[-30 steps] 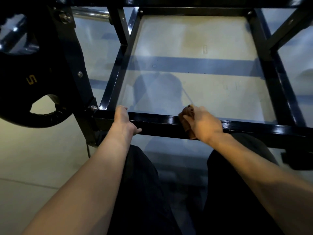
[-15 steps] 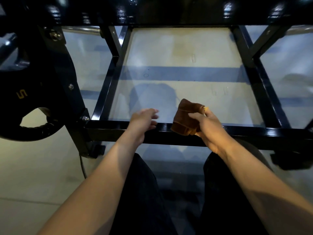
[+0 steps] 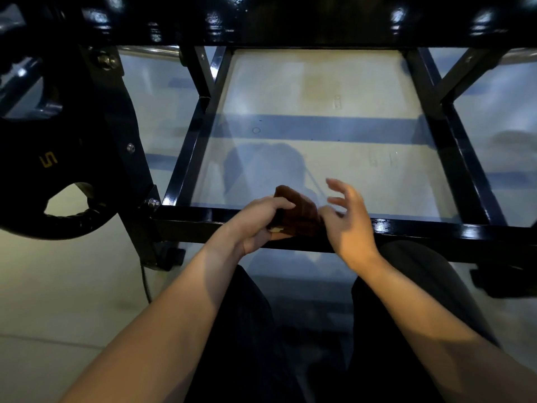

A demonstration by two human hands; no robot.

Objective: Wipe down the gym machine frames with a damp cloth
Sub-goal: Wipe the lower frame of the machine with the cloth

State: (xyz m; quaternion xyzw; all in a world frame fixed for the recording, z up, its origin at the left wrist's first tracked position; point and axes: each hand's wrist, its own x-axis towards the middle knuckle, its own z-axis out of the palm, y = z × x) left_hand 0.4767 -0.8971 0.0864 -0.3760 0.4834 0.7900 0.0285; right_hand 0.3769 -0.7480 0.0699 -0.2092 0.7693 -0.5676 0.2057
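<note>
A black gym machine frame [image 3: 406, 231] forms a rectangle of glossy bars over the pale floor, its near crossbar running left to right in front of me. A folded brown cloth [image 3: 300, 212] sits over that near bar. My left hand [image 3: 258, 223] is closed around the cloth's left side. My right hand [image 3: 347, 221] hovers just right of the cloth with its fingers spread apart, holding nothing.
A black weight plate [image 3: 43, 175] marked 5 hangs at the left on an upright post [image 3: 125, 158]. Side bars [image 3: 453, 152] run away from me on both sides. My dark-trousered legs [image 3: 406, 330] are below the near bar.
The cloth has passed from my right hand to my left. My left hand moved right off the bar and closed on it; my right hand let go and spread its fingers.
</note>
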